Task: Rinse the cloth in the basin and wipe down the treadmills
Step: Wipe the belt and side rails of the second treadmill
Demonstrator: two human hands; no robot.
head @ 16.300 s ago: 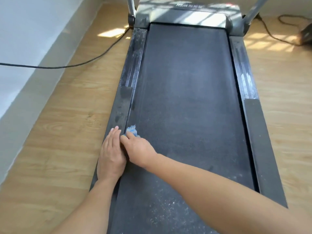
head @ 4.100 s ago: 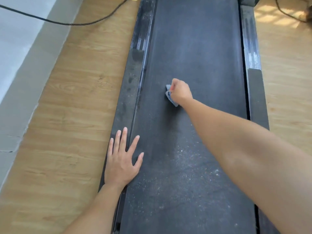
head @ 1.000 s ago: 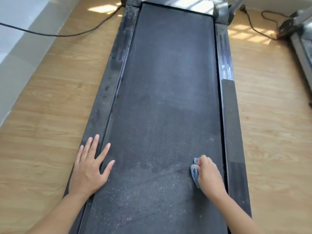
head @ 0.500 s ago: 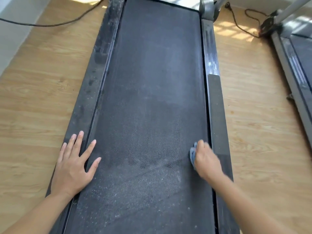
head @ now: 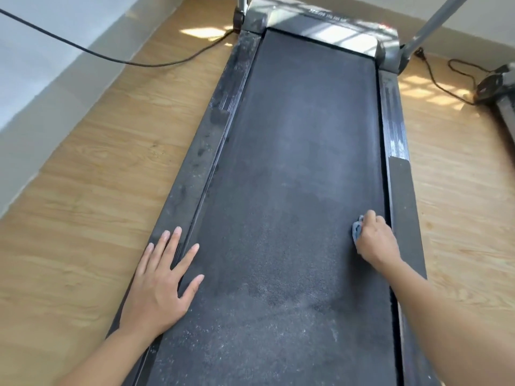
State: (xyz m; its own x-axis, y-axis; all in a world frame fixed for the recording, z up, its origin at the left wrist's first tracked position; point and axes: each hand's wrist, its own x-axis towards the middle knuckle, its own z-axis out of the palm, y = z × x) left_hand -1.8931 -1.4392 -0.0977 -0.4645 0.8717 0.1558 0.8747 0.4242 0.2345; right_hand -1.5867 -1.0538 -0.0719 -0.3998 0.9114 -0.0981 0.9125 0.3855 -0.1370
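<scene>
A dark treadmill belt (head: 301, 168) runs away from me, dusty with pale specks at its near end. My right hand (head: 376, 240) presses a small blue cloth (head: 356, 229) onto the belt close to the right side rail (head: 400, 190); only the cloth's left edge shows past my fingers. My left hand (head: 164, 282) lies flat with fingers spread, across the left side rail (head: 200, 162) and the belt's edge, holding nothing.
Wooden floor (head: 83, 190) lies on both sides. A black cable (head: 117, 60) runs along the left by the grey wall (head: 33, 65). Another cable (head: 446, 84) and part of a second treadmill (head: 501, 90) are at the right. A grey upright post (head: 429, 26) rises at the back right.
My right hand and the cloth have slid a little farther up the belt along the right rail. The view has tilted up, showing the treadmill's front cover. My left hand stays planted.
</scene>
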